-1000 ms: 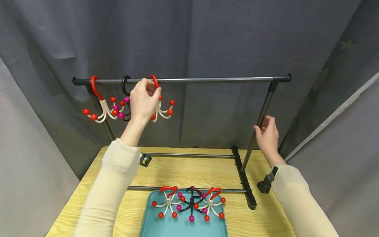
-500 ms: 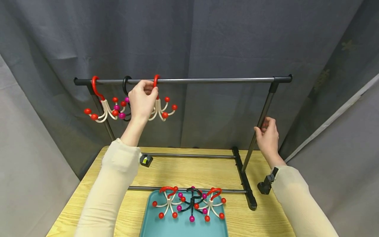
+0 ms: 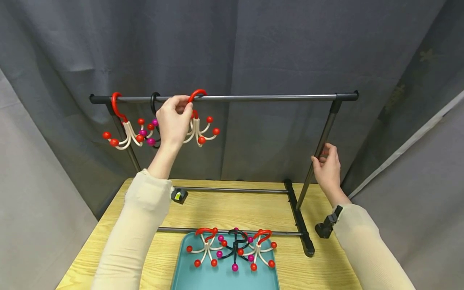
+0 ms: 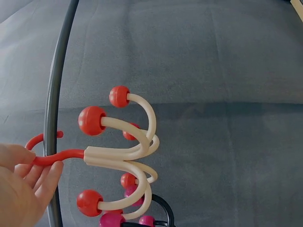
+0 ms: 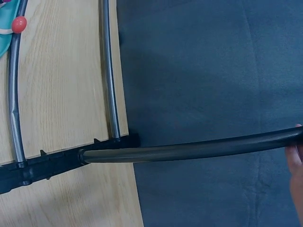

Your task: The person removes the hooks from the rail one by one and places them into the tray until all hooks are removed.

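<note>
My left hand [image 3: 172, 123] pinches the red hook of a cream octopus-style hanger [image 3: 197, 128] with red ball tips. The hook's curve passes over the top rail [image 3: 261, 98] of a black garment rack; in the left wrist view, fingers and thumb meet on the hook's red stem beside the rail. Further left on the rail hang a black hanger [image 3: 154, 106] with magenta balls, partly hidden by my hand, and another cream hanger [image 3: 127, 131] with a red hook. My right hand [image 3: 327, 168] holds the rack's right post [image 3: 325, 133] between thumb and fingers.
A teal tray [image 3: 195, 278] stands at the table's front, bearing two cream hangers and one black hanger [image 3: 235, 245] between them. The rack's lower bars [image 3: 232, 190] cross the wooden table [image 3: 232, 209]. Grey curtains [image 3: 290, 48] hang behind and at both sides.
The hanger in my left hand has turned about its upright axis, so its hook now shows broadside over the rail. The right hand stays on the post.
</note>
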Demonstrator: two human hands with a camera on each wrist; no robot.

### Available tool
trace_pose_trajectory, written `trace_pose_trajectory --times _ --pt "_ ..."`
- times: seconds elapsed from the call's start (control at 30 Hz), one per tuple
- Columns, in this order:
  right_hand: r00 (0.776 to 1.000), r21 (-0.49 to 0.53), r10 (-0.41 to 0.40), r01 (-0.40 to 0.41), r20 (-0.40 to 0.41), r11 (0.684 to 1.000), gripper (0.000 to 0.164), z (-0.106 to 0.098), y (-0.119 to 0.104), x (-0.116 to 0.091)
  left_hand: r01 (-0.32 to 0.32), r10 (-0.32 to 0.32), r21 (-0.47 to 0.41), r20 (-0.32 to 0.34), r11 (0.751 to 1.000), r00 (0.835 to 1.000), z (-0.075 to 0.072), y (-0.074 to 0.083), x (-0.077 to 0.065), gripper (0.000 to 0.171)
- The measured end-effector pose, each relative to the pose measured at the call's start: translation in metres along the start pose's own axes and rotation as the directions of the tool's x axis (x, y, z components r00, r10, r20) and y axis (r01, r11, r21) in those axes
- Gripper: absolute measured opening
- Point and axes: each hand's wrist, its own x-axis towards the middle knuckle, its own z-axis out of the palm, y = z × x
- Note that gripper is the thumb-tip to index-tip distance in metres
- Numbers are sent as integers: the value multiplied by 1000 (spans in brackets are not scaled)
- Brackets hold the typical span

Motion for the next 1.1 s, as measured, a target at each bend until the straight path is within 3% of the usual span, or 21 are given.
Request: trace_pose_trajectory --times 0.37,0.6,0.93,1.1 --pt "1000 8 19 -19 -21 1000 49 0 -1 -3 31 -32 -90 -5 995 999 1 7 0 17" --pt "999 11 23 -23 -25 1000 48 1 -2 -3 97 -94 -247 26 964 995 5 8 0 17" --pt "997 11 36 -35 -67 999 46 3 1 -5 107 -87 -311 78 944 993 1 15 -9 19" --pt "997 16 33 -32 -74 999 46 3 2 -7 102 -70 -338 106 936 992 -8 32 -21 19"
